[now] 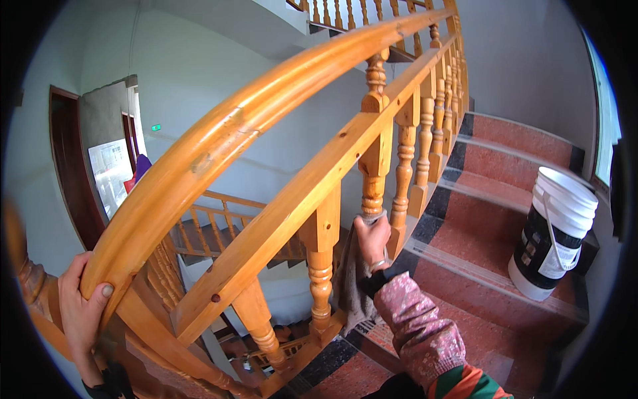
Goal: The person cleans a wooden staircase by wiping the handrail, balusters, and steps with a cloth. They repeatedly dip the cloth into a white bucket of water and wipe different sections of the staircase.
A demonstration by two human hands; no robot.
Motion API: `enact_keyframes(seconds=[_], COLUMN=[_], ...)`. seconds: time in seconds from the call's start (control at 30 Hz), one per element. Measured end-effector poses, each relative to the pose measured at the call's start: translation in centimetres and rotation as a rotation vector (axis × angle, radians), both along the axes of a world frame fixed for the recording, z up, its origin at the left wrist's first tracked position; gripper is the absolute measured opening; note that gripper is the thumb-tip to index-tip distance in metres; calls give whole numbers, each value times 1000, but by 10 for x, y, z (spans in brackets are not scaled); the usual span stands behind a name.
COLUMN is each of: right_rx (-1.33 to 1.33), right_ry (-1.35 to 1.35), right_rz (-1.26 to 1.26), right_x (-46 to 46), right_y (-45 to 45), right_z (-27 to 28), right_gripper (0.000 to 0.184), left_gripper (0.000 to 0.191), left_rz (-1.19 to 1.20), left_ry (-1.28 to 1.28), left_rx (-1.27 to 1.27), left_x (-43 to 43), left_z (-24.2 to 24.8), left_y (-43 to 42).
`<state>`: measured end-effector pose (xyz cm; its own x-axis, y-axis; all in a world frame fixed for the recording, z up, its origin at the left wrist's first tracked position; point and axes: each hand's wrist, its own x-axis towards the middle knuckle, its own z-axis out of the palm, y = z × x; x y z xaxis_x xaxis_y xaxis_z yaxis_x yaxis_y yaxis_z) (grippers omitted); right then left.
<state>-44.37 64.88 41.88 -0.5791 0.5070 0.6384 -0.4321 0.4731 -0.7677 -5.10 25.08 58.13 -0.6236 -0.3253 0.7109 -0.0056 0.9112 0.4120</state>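
Note:
My right hand (374,238) grips a grey-brown cloth (355,284) wrapped round the lower part of a turned wooden baluster (373,192). The cloth hangs down from the hand towards the stair's edge. At the lower left, my left hand (84,299) is closed round the varnished wooden handrail (219,134), its thumb on the near side. A straight lower wooden rail (299,194) runs beneath the handrail, with several turned balusters under it. The right forearm wears a pink floral sleeve over a dark cuff, and a bracelet circles the wrist.
On the reddish stairs (478,219) at the right stands a white plastic bucket (553,234) with a black band and a wire handle. Beyond the railing, the stairwell drops to lower flights with another wooden railing (224,214). A dark door (75,164) is at the far left.

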Motion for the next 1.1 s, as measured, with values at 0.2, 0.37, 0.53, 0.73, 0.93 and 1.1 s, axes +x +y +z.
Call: enact_keyframes(seconds=[0.2, 0.37, 0.53, 0.73, 0.93, 1.1], right_rx=[-188, -244, -280, 27, 87, 375], right_ry=[-159, -233, -283, 142, 261, 397], right_rz=[827, 1283, 961, 217, 313, 230], right_x=[-21, -31, -28, -5, 35, 67], right_y=[46, 69, 52, 11, 49, 83], right_z=[11, 19, 13, -14, -31, 23], right_gripper=[18, 32, 30, 36, 29, 28], left_gripper=[56, 52, 53, 48, 49, 49], left_rz=[-127, -136, -164, -55, 41, 73], left_ry=[97, 67, 55, 56, 56, 80], left_rx=[60, 68, 61, -9, -23, -53], left_x=[-9, -5, -4, -2, 1, 1], left_z=[-4, 0, -2, -5, -4, -5], left_y=[-1, 3, -2, -7, 2, 2])
